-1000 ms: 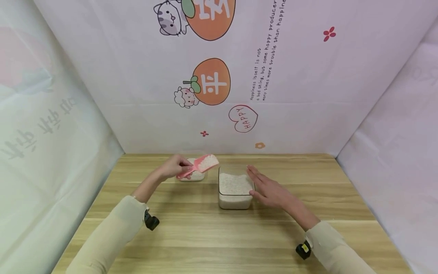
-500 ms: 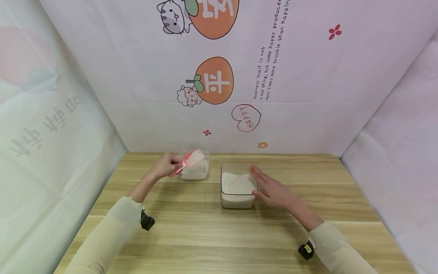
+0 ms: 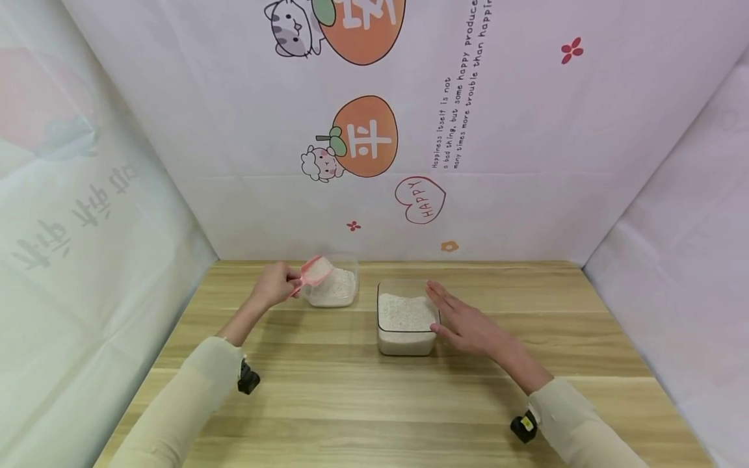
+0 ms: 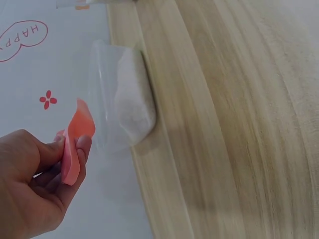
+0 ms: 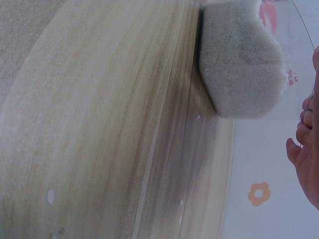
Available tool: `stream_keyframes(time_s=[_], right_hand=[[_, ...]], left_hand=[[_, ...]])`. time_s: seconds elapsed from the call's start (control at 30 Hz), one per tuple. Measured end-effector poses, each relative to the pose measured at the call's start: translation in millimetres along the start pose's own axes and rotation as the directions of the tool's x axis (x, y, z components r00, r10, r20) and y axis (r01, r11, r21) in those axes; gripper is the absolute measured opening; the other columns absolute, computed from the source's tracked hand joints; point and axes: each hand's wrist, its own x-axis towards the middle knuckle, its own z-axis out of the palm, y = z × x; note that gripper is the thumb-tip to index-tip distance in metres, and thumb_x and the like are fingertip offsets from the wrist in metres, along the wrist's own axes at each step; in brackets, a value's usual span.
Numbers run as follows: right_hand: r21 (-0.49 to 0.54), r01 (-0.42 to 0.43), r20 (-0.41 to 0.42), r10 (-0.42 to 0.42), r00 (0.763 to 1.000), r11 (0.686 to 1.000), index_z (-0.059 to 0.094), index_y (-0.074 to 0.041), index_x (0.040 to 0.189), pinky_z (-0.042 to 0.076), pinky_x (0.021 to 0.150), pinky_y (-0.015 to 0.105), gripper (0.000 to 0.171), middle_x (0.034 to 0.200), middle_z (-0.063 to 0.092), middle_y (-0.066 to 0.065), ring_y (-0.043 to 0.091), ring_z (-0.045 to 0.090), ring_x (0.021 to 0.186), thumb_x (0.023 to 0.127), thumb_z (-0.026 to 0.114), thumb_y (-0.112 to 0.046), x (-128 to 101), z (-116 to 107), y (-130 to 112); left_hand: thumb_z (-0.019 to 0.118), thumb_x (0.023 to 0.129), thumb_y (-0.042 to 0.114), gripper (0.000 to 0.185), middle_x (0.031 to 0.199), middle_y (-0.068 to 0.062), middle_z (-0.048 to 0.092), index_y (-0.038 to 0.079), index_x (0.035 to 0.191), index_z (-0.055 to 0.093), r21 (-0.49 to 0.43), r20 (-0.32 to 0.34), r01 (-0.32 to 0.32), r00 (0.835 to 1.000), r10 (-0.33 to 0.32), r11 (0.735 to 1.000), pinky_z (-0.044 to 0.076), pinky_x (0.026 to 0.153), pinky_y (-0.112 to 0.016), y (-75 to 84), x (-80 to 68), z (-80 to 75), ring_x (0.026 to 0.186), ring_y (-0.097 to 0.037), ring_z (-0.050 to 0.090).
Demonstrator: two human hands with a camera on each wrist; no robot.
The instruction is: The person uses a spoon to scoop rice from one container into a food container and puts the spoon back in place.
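In the head view my left hand (image 3: pixel 273 285) grips the handle of a pink scoop (image 3: pixel 308 277) that carries white rice. The scoop hangs over the left side of a small clear container (image 3: pixel 331 304), which holds more rice. From the left wrist view, thumb and fingers pinch the scoop (image 4: pixel 75 149) beside that container (image 4: pixel 133 99). My right hand (image 3: pixel 466 327) has its fingers stretched along the right rim of a bigger clear container (image 3: pixel 407 344) filled partway with rice. The right wrist view shows its rice (image 5: pixel 241 59) through the wall, with my fingertips (image 5: pixel 305 130) at the rim.
Both containers stand on a wood-grain table (image 3: pixel 374 409), the small one near the back edge. A white printed sheet (image 3: pixel 497 214) rises behind it, with more sheeting on both sides. A few loose grains (image 5: pixel 51 196) lie on the table.
My left hand has carried the rice-filled scoop leftward, from beside the bigger container to over the small container's left side. My right hand stays at the bigger container's rim.
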Motion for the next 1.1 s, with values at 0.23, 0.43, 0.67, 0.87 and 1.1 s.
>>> stream_keyframes(time_s=[0.23,0.43,0.67,0.87,1.1], right_hand=[[0.000,0.003,0.007,-0.003,1.000,1.000,0.018,0.000,0.157,0.036,0.114,0.048,0.073,0.166,0.017,0.018,0.031,0.026,0.151,0.104,0.048,-0.039,0.0,0.0,0.6],[0.008,0.001,0.006,-0.001,1.000,1.000,0.019,0.001,0.157,0.037,0.113,0.049,0.073,0.166,0.018,0.019,0.032,0.026,0.151,0.104,0.049,-0.039,0.5,0.3,0.3],[0.009,-0.009,0.011,0.009,1.000,1.000,0.018,0.000,0.157,0.036,0.114,0.048,0.073,0.166,0.016,0.017,0.031,0.025,0.152,0.104,0.049,-0.038,0.8,-0.1,-0.2],[0.007,-0.006,0.008,0.006,1.000,1.000,0.019,0.001,0.157,0.037,0.114,0.049,0.073,0.166,0.016,0.017,0.032,0.026,0.151,0.103,0.050,-0.037,1.1,-0.4,0.1],[-0.023,0.010,0.006,-0.010,1.000,1.000,0.020,0.002,0.157,0.037,0.114,0.049,0.073,0.166,0.018,0.017,0.033,0.026,0.151,0.103,0.050,-0.039,1.8,-1.1,0.0]], left_hand=[[0.060,0.086,-0.003,0.018,0.062,-0.002,0.066,0.004,0.072,0.069,0.129,-0.059,-0.045,0.997,0.053,0.991,0.041,0.055,-0.022,1.9,0.0,4.8,0.059,-0.014,0.065],[0.064,0.084,-0.002,0.029,0.058,0.004,0.043,0.012,0.061,0.053,0.263,-0.113,-0.098,0.985,0.132,0.960,0.033,0.058,-0.028,1.7,3.2,9.9,0.059,-0.013,0.038],[0.068,0.084,-0.001,0.038,0.056,0.004,0.039,0.013,0.056,0.046,0.314,-0.154,-0.126,0.971,0.181,0.941,0.033,0.057,-0.030,1.3,4.5,11.7,0.058,-0.015,0.036],[0.069,0.083,-0.001,0.037,0.056,0.003,0.042,0.012,0.056,0.046,0.359,-0.152,-0.147,0.965,0.214,0.922,0.035,0.056,-0.030,4.2,1.5,12.6,0.057,-0.014,0.035],[0.072,0.082,-0.002,0.028,0.060,-0.003,0.057,0.009,0.061,0.056,0.413,-0.151,-0.155,0.960,0.235,0.897,0.044,0.056,-0.035,6.0,-1.5,17.8,0.058,-0.015,0.045]])
